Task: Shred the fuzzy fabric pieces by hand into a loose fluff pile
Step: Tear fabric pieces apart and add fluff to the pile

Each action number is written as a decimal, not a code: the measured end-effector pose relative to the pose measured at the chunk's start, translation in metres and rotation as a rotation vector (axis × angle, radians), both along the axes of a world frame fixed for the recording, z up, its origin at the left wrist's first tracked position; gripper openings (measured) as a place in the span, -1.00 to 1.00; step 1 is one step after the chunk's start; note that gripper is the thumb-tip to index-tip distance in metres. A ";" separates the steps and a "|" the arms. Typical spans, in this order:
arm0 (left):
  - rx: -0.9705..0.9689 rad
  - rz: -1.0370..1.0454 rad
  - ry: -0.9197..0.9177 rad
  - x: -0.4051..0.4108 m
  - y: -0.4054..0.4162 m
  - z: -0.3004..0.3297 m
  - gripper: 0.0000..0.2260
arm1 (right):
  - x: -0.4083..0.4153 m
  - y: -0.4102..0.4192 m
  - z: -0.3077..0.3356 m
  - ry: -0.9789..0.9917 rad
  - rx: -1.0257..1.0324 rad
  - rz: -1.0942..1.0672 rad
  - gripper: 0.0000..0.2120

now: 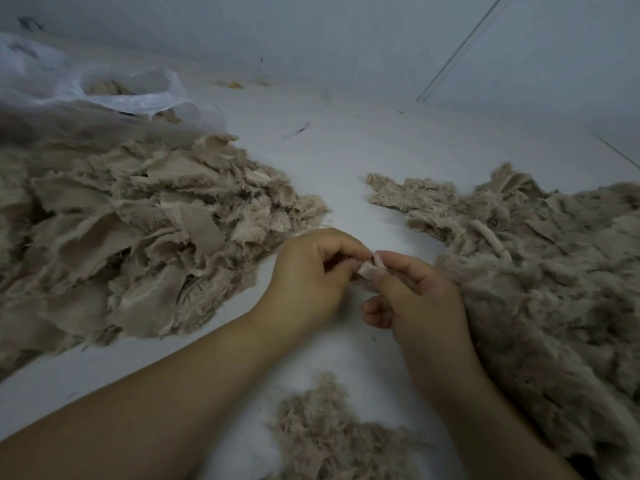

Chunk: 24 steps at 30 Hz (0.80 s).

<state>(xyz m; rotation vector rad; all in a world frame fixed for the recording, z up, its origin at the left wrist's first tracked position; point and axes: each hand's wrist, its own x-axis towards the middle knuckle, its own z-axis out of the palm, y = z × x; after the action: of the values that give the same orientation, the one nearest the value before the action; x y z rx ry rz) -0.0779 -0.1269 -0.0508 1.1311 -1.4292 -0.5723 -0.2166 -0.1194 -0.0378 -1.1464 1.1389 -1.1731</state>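
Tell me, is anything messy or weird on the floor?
Mostly it's just work mess: torn fabric pieces heaped on the left and fluff on the right. The odd bits are small yellow scraps by the far wall and dark specks on the white floor, which don't match the beige fabric.

We record the flat heap of torn fuzzy fabric pieces (138, 230) as beige-tan, with smooth backing faces slightly paler than the pile side. The small fabric scrap (370, 270) pinched between the hands reads pale pinkish-beige. The shaggy mound of fabric on the right (540, 289) is a darker grey-beige, and the small loose fluff pile (332, 434) matches it. The thin plastic bag (114, 95) is translucent white. The work surface (339, 150) is plain pale grey-white, unpatterned.
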 end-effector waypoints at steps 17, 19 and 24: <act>0.243 -0.143 0.174 0.002 0.001 0.006 -0.87 | -0.002 -0.002 -0.004 0.025 -0.032 -0.049 -0.86; 0.240 -0.117 0.209 0.003 -0.001 0.004 -0.92 | -0.002 -0.003 -0.004 0.017 -0.030 -0.046 -0.86; 0.262 -0.116 0.440 0.005 -0.002 0.003 -0.77 | -0.002 -0.004 -0.005 -0.018 0.002 -0.071 -0.82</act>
<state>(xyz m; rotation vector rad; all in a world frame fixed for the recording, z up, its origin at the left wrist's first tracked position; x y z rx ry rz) -0.0731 -0.1284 -0.0482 1.0451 -1.0616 -1.0454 -0.2184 -0.1236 -0.0426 -1.0991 1.1751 -1.2338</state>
